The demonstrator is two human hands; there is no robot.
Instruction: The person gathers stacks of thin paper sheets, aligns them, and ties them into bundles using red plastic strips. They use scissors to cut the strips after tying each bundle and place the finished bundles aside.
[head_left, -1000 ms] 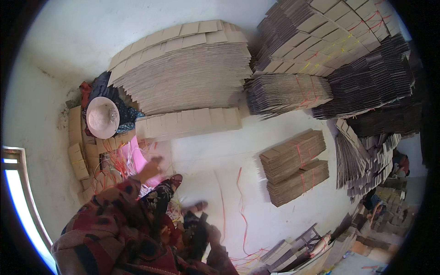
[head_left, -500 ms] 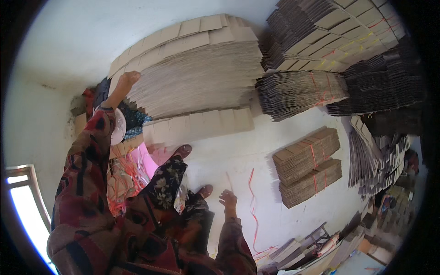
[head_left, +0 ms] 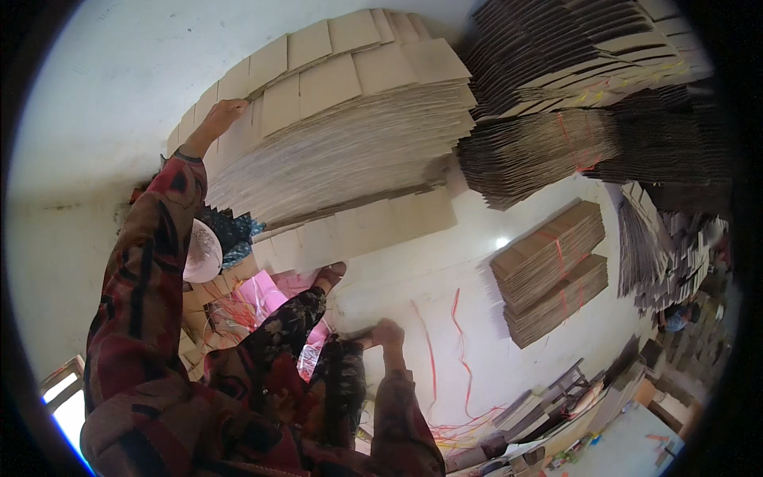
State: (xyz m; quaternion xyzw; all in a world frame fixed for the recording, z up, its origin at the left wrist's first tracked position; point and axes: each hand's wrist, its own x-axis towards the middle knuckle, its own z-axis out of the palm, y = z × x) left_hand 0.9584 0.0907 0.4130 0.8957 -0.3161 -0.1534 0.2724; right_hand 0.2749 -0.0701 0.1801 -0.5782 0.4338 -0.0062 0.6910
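My left arm reaches far forward to a tall, fanned stack of flat cardboard pieces. At its upper left, my left hand is closed at the edge of a cardboard sheet, fingertips against it. Whether the sheet is lifted does not show. Low in front of my body hangs my right hand, its fingers curled in and nothing visible in them. Red straps lie on the pale floor to the right of that hand.
Two tied cardboard bundles lie on the floor at right. More dark stacks stand at the far right. A pale round hat-like thing, pink sheets and tangled straps are at left. Boards lie at the lower right.
My left hand has shifted slightly up along the cardboard stack. The right hand has risen a little to the left, its fingers now curled in. The whole view has tilted somewhat.
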